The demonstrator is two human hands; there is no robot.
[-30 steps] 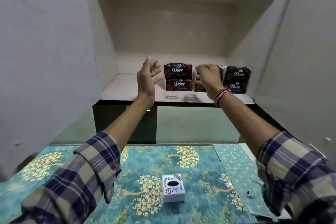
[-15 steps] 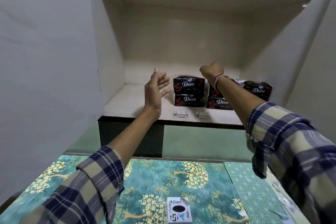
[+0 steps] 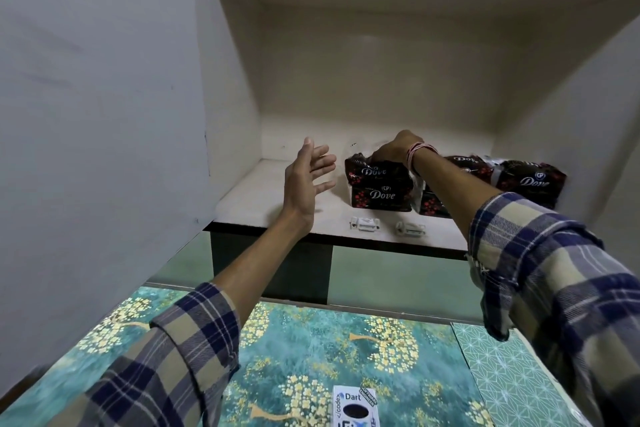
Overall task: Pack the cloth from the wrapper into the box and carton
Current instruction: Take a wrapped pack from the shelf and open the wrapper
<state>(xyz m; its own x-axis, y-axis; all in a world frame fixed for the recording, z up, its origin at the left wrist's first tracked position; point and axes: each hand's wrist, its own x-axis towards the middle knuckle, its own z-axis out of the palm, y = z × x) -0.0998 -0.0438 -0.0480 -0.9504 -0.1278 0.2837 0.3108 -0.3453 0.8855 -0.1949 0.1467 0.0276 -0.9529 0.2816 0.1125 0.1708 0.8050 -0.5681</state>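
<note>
The step in hand looks like fetching: a wrapped pack is being taken from the open white cupboard (image 3: 381, 87), a smooth, matt, boxy recess with a flat laminate shelf (image 3: 277, 204) edged in black. Below it lies the table (image 3: 311, 350), covered in a teal sheet printed with golden trees, glossy by its sheen.

On the shelf sit dark, shiny Dove packs, soft-cornered bricks in crinkly film with red blossom print. A stack of two stands mid-shelf; the right hand (image 3: 393, 151), a red-and-white thread at the wrist, is curled down over the top pack (image 3: 377, 172), fingers closed on its upper back edge (how firm the grip is cannot be told). The lower pack (image 3: 381, 196) lies under it, and more packs (image 3: 530, 180) sit to the right, partly behind the plaid sleeve. The cloth itself is not visible; presumably it is inside the wrapper.

The left hand (image 3: 306, 180) hovers open and empty just left of the stack, fingers spread, touching nothing.

The next move probably calls for lifting the top pack clear without dragging the lower one, the left hand steadying.

Smallest: two white plastic catches (image 3: 365, 224) near the shelf's front edge, and a small white Dart carton (image 3: 355, 407) on the table.
</note>
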